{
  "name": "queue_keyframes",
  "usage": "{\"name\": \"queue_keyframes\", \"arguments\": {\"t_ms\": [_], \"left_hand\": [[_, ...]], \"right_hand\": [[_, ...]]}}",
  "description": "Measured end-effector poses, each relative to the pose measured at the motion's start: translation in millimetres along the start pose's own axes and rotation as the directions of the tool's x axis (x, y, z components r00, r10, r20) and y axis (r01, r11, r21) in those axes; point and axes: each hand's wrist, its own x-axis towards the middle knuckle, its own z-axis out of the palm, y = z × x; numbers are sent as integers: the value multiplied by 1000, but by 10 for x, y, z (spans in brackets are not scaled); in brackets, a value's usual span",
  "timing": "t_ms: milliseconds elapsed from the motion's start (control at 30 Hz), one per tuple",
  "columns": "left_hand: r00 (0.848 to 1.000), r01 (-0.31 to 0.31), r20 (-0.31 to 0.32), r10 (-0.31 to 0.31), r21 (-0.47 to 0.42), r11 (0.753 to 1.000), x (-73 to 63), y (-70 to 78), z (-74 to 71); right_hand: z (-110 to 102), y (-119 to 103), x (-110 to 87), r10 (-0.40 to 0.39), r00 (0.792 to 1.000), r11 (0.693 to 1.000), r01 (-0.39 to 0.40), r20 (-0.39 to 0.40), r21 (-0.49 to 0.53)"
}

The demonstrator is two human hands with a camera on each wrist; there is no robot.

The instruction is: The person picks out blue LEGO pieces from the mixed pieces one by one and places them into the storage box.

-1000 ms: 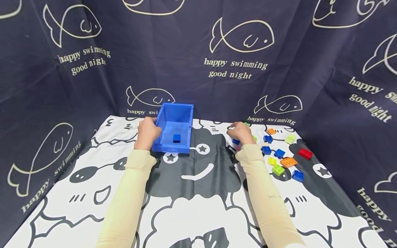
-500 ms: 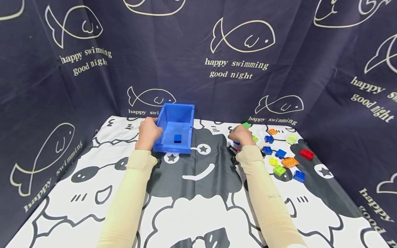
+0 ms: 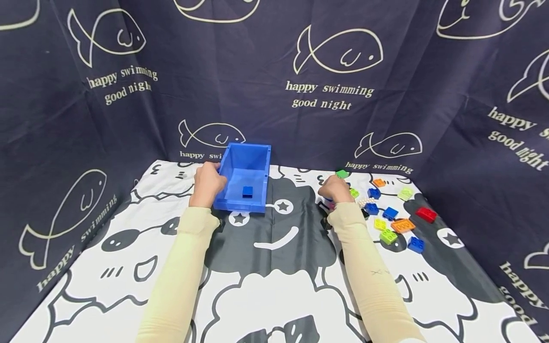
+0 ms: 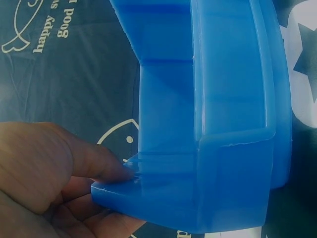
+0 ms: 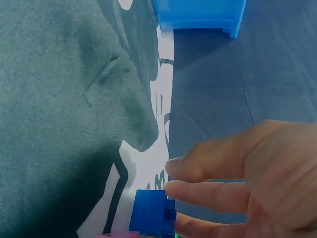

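Bin: open-topped, rectangular, plain blue, with straight smooth walls and a raised rim; it stood at the far side, left of centre, near the dark curtain. Left hand gripped its left wall, thumb over the edge and fingers beneath. Contents: one small, darker blue block, lying toward the near end.

Blue brick: glossy, boxy, smooth-sided, with round studs on one face; it lay at the far side, right of centre, at the fingers of the right hand. Thumb and forefinger tips were close together; whether they held the brick could not be told. A pink piece showed just beside it, partly cut off.

Loose studded bricks, scattered to the right: one red, one flat orange, one yellow, one lime, and several further blue ones.

Tablecloth: white and dark grey, cartoon-printed, lightly creased. Sleeves: cream, close-fitting.
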Motion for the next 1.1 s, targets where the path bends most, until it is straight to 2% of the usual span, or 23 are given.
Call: {"name": "queue_keyframes", "arguments": {"t_ms": [400, 833, 1100], "left_hand": [[1000, 0, -11, 0, 2, 1000, 19, -6, 8], [1000, -5, -7, 5, 1, 1000, 14, -1, 12], [1000, -3, -10, 3, -3, 1000, -4, -1, 3]], "right_hand": [[30, 13, -18, 39, 999, 998, -40, 17, 45], [85, 58, 23, 58, 998, 998, -58, -5, 33], [49, 62, 25, -1, 999, 1000, 2, -35, 26]]}}
